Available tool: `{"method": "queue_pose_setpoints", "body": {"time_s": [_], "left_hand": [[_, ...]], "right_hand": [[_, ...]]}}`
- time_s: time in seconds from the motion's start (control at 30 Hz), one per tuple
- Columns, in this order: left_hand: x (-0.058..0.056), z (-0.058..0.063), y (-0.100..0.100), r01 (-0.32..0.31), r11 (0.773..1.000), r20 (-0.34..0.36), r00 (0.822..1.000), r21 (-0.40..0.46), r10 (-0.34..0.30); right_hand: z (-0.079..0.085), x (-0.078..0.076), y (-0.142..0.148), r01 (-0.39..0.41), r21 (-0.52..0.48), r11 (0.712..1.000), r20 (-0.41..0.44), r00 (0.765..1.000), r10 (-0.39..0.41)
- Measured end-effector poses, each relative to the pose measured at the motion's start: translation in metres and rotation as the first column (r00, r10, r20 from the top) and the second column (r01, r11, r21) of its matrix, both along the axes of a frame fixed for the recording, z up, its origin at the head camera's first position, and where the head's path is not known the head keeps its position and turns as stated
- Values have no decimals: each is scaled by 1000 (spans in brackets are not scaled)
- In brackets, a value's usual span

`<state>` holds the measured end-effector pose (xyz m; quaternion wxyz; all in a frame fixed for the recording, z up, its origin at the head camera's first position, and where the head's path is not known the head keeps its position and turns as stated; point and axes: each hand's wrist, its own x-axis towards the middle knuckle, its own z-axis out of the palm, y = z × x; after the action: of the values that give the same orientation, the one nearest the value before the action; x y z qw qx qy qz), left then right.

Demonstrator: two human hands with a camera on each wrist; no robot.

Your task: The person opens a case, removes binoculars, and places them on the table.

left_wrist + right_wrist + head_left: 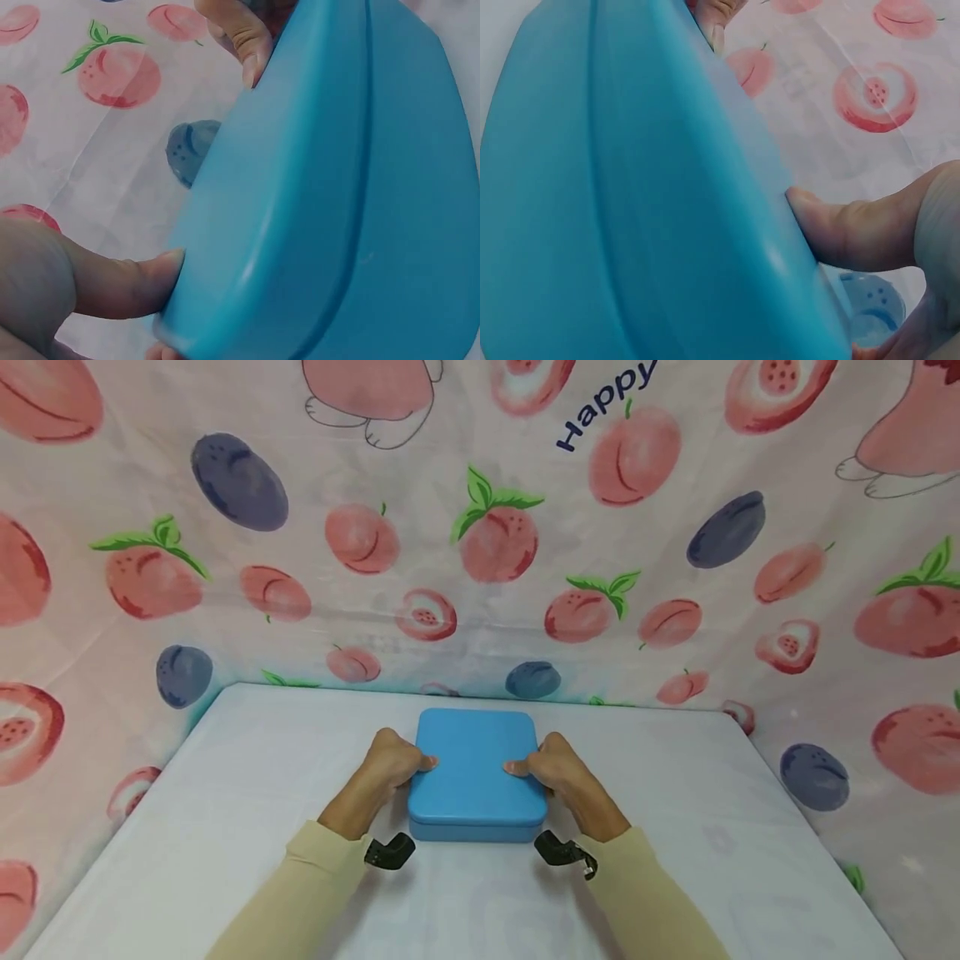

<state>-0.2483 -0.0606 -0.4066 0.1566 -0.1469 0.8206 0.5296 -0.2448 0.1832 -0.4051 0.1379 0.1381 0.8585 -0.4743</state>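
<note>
A blue lidded box (pixel 476 777) with rounded corners is in the middle of the head view, over the white table. A seam runs around its side below the lid, plain in both wrist views. My left hand (pixel 395 758) grips its left side, the thumb (pixel 131 285) on top of the lid and the fingers curled down the edge. On the opposite side my right hand (pixel 553 762) holds it the same way, its thumb (pixel 847 229) pressed on the lid. Most of the fingers are hidden behind the box's edges. Whatever is inside the box is hidden.
The white tabletop (pixel 247 777) extends to both sides of the box. Behind and beside it hangs a cloth (pixel 420 543) printed with peaches and dark blue fruit. Small black devices (pixel 390 852) sit at both wrists, by the cream sleeves (pixel 300 893).
</note>
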Motion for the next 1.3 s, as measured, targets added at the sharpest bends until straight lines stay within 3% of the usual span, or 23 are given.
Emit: {"method": "queue_pose_setpoints", "body": {"time_s": [0.33,0.57,0.7,1.03,1.3], "left_hand": [[1,3,-1,18,1000,2,1000,10,-18],[11,13,-4,44,993,-21,999,-113,-47],[16,15,-5,46,990,-52,997,-134,-53],[25,22,-9,4,999,-104,995,-32,-7],[35,33,-24,34,995,-163,986,93,-18]], "right_hand": [[5,0,9,-13,5,1000,27,1000,12],[14,9,15,-34,6,999,40,999,34],[15,14,14,-33,3,999,32,999,33],[28,22,10,45,88,995,-99,994,-36],[39,36,7,53,-5,999,-197,979,-53]]}}
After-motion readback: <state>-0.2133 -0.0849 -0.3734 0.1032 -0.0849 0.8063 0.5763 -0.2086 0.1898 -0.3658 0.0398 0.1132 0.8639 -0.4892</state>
